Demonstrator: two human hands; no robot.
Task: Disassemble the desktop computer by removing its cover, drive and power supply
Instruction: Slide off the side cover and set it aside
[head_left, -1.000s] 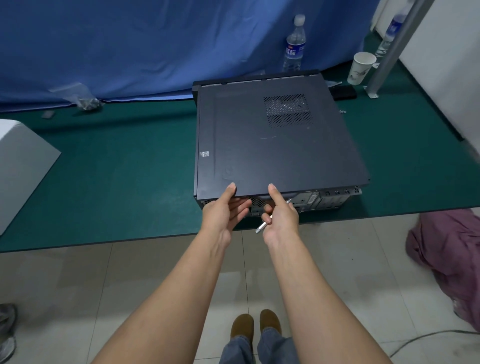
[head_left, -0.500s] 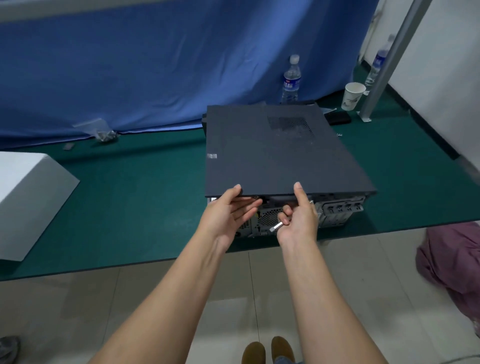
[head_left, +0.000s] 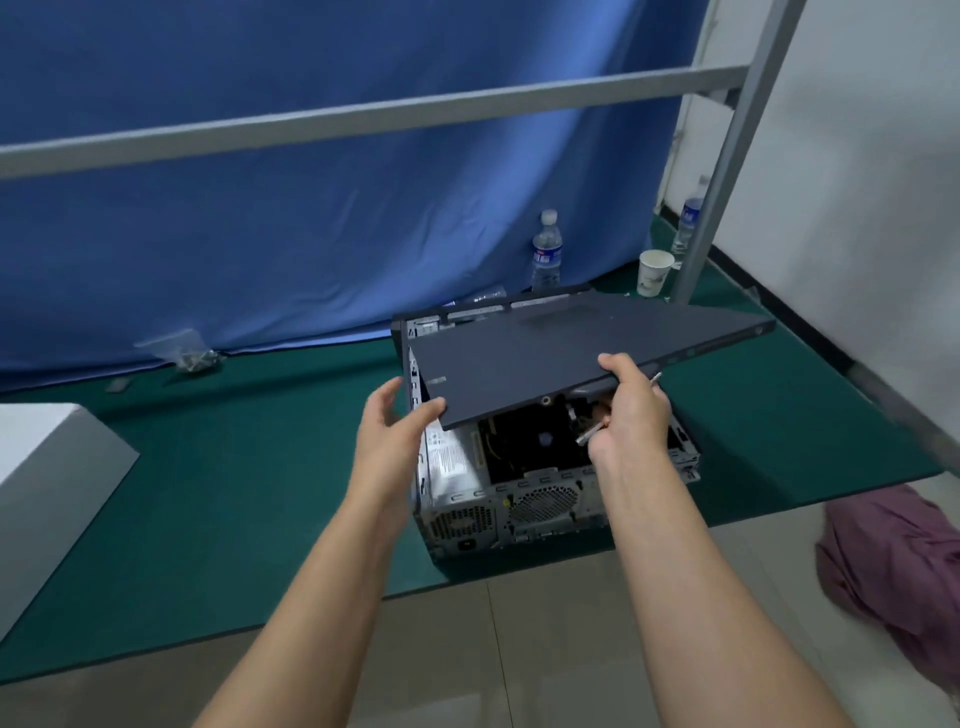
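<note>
Both hands reach forward from bare forearms to a dark cover (head_left: 561, 358) lifted off a desktop computer (head_left: 519, 483). The right hand (head_left: 631, 410) grips the cover's near edge, thumb on top and fingers curled beneath, with a thin silver tool (head_left: 589, 435) tucked in the same fist. The left hand (head_left: 389, 431) is open, its fingers extended and touching the cover's near left corner from below.

The cover is tilted: its near edge is raised above the case, and it stretches away to the right past the case's right side. Beneath the raised edge the dark inside of the computer shows, with a labelled silver box (head_left: 452, 462) at the left. The grey back panel, with its vent grilles, faces the person and sits close to the near edge of the green counter (head_left: 234, 493).

Left of the computer the green surface lies open up to a white box (head_left: 47, 493) at the far left edge. Behind it stand a water bottle (head_left: 546, 252) and a paper cup (head_left: 653, 271) before a blue curtain (head_left: 311, 208). A purple cloth (head_left: 893, 561) lies on the floor to the right.
</note>
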